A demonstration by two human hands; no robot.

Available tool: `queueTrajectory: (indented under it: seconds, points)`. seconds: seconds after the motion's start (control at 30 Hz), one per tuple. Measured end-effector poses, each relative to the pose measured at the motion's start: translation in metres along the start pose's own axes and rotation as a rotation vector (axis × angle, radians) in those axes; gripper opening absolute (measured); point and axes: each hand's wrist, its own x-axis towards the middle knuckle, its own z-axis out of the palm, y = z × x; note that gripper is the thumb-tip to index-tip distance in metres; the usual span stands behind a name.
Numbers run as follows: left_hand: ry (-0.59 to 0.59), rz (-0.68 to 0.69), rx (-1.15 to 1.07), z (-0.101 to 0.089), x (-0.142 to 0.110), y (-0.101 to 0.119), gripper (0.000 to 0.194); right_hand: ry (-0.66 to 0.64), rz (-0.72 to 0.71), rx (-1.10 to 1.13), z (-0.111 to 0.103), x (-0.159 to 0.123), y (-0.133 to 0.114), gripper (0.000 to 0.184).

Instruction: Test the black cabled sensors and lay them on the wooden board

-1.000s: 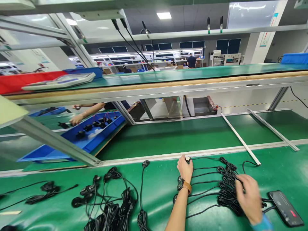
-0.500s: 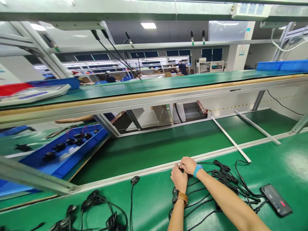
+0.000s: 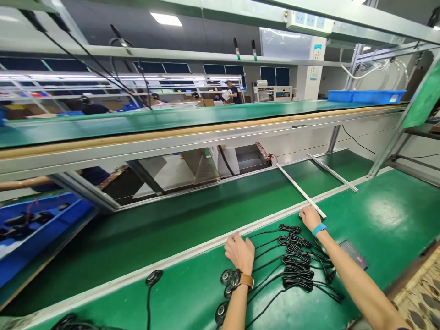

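My left hand (image 3: 239, 252), with a brown watch strap at the wrist, rests knuckles-up at the far edge of the green bench, fingers curled over something I cannot make out. Black round pucks (image 3: 227, 277) with cables lie just by its wrist. My right hand (image 3: 310, 217), wearing a blue wristband, is stretched forward to the bench edge beside the end of a white rail (image 3: 299, 196), fingers curled down. Between my arms lie several coiled black cable bundles (image 3: 296, 259).
A dark phone (image 3: 354, 254) lies by my right forearm. Another puck with cable (image 3: 153, 277) sits to the left. Beyond the bench runs a green conveyor (image 3: 192, 215). A blue tray (image 3: 37, 227) with black parts is far left, another person's arm above it.
The view has swung right. My right hand left my left hand and reached out right to the bench edge near the white rail. My left hand stayed by the pucks.
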Motion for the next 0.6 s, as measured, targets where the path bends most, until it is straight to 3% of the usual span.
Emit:
queueTrajectory:
  seconds: [0.17, 0.3, 0.43, 0.6]
  points:
    - [-0.133, 0.45, -0.138, 0.032, -0.049, 0.083, 0.03, 0.051, 0.021, -0.059, -0.021, -0.035, 0.016, 0.029]
    - [-0.293, 0.844, -0.215, 0.054, -0.078, 0.127, 0.027, 0.135, 0.116, -0.091, -0.037, -0.098, 0.02, 0.037]
    - [-0.318, 0.92, -0.093, 0.067, -0.083, 0.143, 0.026, 0.068, 0.17, -0.138, -0.032, -0.153, 0.029, 0.043]
    - [-0.319, 0.925, 0.006, 0.074, -0.081, 0.145, 0.024, 0.061, 0.1, -0.154, -0.014, -0.169, 0.045, 0.044]
